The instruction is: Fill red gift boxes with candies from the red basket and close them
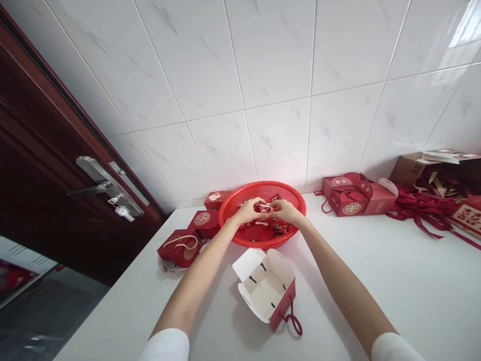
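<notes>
A red plastic basket (228, 205) stands against the wall with red-wrapped candies (281, 228) inside. Both hands reach over its near rim. My left hand (249, 210), fingers curled, grips red-and-white wrapped candies (265, 208). Facing it, my right hand (287, 211) is closed at the other side of the same small bunch; the fingertips partly hide how many pieces there are. In front of the basket sits an open gift box (263, 291), white inside and red outside, its flaps spread and a dark red cord handle (295, 323) hanging at its right.
Closed red gift boxes (205, 224) stand left of the basket, one with a twine handle (184, 242). More red boxes (349, 200), dark red ribbons (424, 205) and a cardboard carton (408, 168) lie to the right. Beyond the white table's (131, 301) left edge is a door (56, 165).
</notes>
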Demonstrator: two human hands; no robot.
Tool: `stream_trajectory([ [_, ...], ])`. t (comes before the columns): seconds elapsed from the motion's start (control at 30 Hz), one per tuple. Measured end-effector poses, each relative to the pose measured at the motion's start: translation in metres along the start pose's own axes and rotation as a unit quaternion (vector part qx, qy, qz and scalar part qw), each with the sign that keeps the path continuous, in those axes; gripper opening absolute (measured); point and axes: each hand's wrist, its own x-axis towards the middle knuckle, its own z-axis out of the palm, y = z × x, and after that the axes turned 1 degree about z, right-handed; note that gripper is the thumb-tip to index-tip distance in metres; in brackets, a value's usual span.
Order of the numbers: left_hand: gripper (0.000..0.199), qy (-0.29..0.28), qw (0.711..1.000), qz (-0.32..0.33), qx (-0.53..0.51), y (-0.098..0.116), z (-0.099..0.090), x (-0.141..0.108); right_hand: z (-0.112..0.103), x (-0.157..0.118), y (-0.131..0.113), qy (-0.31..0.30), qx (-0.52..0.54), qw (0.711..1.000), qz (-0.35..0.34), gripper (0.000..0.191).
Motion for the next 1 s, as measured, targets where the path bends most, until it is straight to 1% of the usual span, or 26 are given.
stream_trajectory([
  [0.07, 0.045, 0.016, 1.000, 0.014, -0.016, 0.001, 0.000, 0.001, 0.001, 0.001, 0.002, -0.022, 0.026, 0.999, 0.011, 0.018],
  [0.17, 0.048, 0.015, 0.999, 0.012, -0.025, 0.002, 0.001, 0.002, 0.001, 0.001, 0.006, -0.017, 0.067, 0.998, 0.014, 0.013],
  [0.23, 0.050, 0.007, 1.000, 0.010, -0.024, 0.003, 0.003, 0.001, 0.001, 0.001, 0.008, -0.003, 0.089, 0.996, 0.005, 0.011],
  [0.33, 0.051, 0.000, 1.000, 0.015, -0.021, 0.004, 0.004, 0.002, 0.000, 0.002, 0.011, 0.022, 0.134, 0.991, -0.019, 0.014],
  [0.47, 0.047, 0.003, 1.000, 0.005, 0.008, -0.002, 0.007, 0.004, 0.001, 0.004, 0.013, 0.089, 0.225, 0.970, -0.029, 0.023],
  [0.53, 0.038, 0.020, 0.999, -0.005, 0.044, -0.008, 0.008, 0.006, 0.002, 0.005, 0.015, 0.117, 0.255, 0.959, -0.023, 0.027],
  [0.63, 0.012, 0.050, 0.994, -0.020, 0.097, -0.019, 0.009, 0.009, 0.001, 0.008, 0.016, 0.144, 0.287, 0.947, -0.014, 0.031],
  [0.67, 0.007, 0.057, 0.992, -0.024, 0.107, -0.023, 0.009, 0.010, 0.001, 0.009, 0.016, 0.151, 0.296, 0.943, -0.011, 0.032],
  [0.8, 0.021, 0.072, 0.989, -0.028, 0.128, -0.030, 0.006, 0.014, 0.000, 0.009, 0.015, 0.167, 0.323, 0.931, 0.000, 0.033],
  [0.87, 0.023, 0.061, 0.989, -0.012, 0.131, -0.027, 0.007, 0.014, -0.001, 0.009, 0.014, 0.168, 0.334, 0.927, 0.001, 0.033],
  [0.9, 0.023, 0.043, 0.991, 0.001, 0.130, -0.024, 0.008, 0.014, -0.001, 0.009, 0.013, 0.167, 0.340, 0.926, 0.000, 0.033],
  [1.0, 0.016, -0.046, 0.990, 0.053, 0.121, -0.009, 0.017, 0.010, -0.001, 0.009, 0.012, 0.159, 0.358, 0.920, -0.005, 0.033],
])
